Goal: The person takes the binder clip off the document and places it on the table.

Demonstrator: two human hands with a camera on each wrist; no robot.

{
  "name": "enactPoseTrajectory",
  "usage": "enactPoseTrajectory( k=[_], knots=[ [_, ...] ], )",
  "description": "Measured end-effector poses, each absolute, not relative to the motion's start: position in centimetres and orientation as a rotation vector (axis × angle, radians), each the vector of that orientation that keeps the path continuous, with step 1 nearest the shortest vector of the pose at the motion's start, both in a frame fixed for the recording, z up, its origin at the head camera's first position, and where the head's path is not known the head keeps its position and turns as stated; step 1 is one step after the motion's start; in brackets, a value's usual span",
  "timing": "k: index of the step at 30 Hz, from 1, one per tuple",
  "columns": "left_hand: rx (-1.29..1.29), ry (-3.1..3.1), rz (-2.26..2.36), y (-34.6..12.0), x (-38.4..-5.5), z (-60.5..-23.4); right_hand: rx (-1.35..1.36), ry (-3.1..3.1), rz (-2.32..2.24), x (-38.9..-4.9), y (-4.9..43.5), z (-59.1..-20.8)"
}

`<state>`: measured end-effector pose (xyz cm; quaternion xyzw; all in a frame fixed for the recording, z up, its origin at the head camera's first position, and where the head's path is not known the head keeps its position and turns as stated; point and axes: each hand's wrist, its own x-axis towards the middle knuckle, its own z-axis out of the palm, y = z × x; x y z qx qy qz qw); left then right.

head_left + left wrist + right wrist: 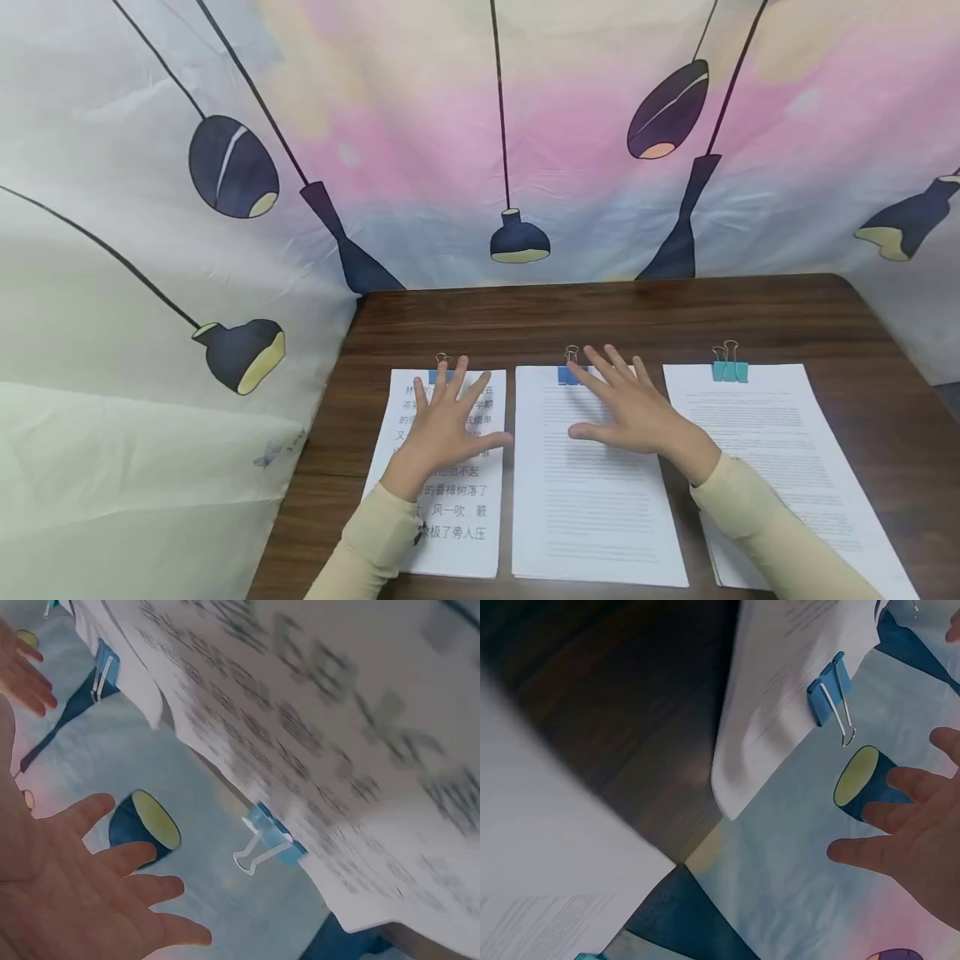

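Three stacks of printed paper lie side by side on a dark wooden table, each with a binder clip at its top edge. Over the left stack [457, 550], printed in large characters, my left hand [442, 429] is held with fingers spread. My right hand [633, 408] is spread likewise above the middle stack [592, 517]. Both hands hold nothing, and the wrist views show them apart from the paper. Blue binder clips [271, 836] [829, 688] grip the left and middle stacks. A teal binder clip [731, 371] holds the right stack [780, 467].
The wooden table [600, 317] ends at the back against a hanging cloth [435, 167] printed with dark lamps. Strips of bare wood separate the stacks. The right forearm sleeve [772, 517] passes over part of the right stack.
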<state>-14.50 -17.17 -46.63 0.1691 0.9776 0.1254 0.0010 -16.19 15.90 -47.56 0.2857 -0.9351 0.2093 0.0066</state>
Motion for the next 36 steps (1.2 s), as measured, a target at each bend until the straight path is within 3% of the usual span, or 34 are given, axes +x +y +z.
enactPoseTrajectory(
  k=[19,36],
  knots=[
    [0.340,3.022,0.633,-21.7,-15.2,-46.1,0.982,-2.912,0.823,-18.0,10.7,-46.4],
    [0.073,2.927,0.954,-28.5,-18.3,-46.7,1.059,-2.909,1.382,-23.1,3.3,-46.5]
  ],
)
